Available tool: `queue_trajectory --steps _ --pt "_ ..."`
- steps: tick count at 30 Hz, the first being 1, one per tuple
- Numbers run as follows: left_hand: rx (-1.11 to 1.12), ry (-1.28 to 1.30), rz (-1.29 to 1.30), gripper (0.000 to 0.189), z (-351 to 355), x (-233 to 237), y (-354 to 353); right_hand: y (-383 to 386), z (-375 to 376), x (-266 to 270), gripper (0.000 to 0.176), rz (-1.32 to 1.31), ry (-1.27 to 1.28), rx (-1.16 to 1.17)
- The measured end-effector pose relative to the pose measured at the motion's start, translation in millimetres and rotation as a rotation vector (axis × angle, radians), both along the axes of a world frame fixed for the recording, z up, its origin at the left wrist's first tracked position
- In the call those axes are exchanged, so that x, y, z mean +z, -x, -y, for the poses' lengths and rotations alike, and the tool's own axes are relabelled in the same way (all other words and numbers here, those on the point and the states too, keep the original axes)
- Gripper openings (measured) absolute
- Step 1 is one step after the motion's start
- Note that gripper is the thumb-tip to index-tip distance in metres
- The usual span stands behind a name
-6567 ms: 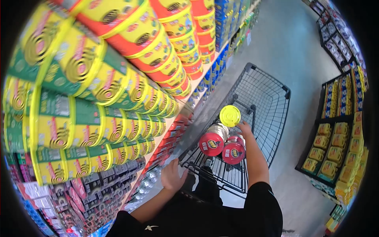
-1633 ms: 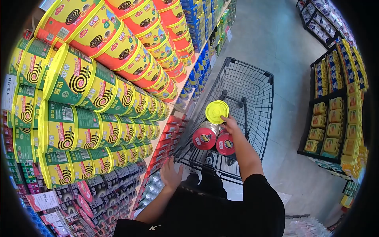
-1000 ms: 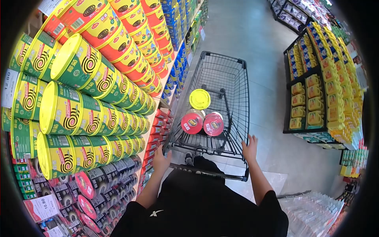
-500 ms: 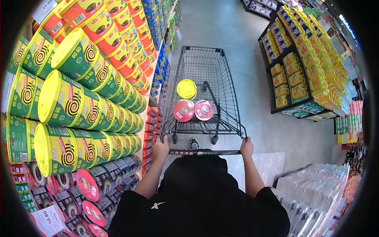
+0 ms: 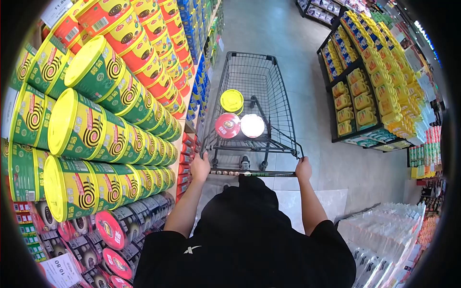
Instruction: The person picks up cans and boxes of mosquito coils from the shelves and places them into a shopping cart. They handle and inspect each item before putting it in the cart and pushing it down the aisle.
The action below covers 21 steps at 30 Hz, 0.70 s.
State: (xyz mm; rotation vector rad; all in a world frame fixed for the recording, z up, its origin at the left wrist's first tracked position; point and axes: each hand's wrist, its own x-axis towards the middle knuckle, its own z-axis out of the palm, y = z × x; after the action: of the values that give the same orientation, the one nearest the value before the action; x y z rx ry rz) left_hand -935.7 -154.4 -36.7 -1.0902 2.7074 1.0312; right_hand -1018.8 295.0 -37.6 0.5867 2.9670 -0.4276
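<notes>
A black wire shopping cart (image 5: 281,101) stands in front of me. My left hand (image 5: 200,166) is closed around the left end of its handle frame, and my right hand (image 5: 303,169) grips the right end. The handle bar (image 5: 269,174) runs between them. Inside the cart are a tub with a yellow lid (image 5: 232,100), a tub with a pink-red lid (image 5: 227,125) and a round lid washed out by glare (image 5: 252,126). Parts of the fingers are hidden behind the frame.
Shelves of green-yellow tubs (image 5: 79,122) and red-yellow tubs (image 5: 120,31) rise close on the left. A rack of yellow bottles (image 5: 365,103) stands right of the grey floor (image 5: 293,29). Clear plastic packages (image 5: 379,230) are stacked at lower right.
The cart and both my hands sit slightly higher and further right in view. The right-hand lid in the cart, pink before, is now white with glare. Both hands keep their hold.
</notes>
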Motion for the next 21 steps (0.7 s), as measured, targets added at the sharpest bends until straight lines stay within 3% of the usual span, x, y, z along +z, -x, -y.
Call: queue_trajectory --steps 11,14,16,21 --pt "0.09 0.021 0.109 0.055 0.5 14.7 108.8 109.9 1.4 -8.2 0.024 0.01 0.03 0.046" --pt "0.074 0.011 0.014 0.055 12.1 -17.9 136.4 144.0 3.4 -5.3 0.021 -0.009 0.063 0.079" --pt "0.047 0.062 -0.108 0.051 13.1 -20.3 152.9 163.5 2.6 -6.1 0.021 -0.025 0.098 0.085" --pt "0.062 0.077 -0.113 0.046 12.7 -6.9 199.0 211.0 4.8 -5.6 0.019 -0.002 0.14 0.104"
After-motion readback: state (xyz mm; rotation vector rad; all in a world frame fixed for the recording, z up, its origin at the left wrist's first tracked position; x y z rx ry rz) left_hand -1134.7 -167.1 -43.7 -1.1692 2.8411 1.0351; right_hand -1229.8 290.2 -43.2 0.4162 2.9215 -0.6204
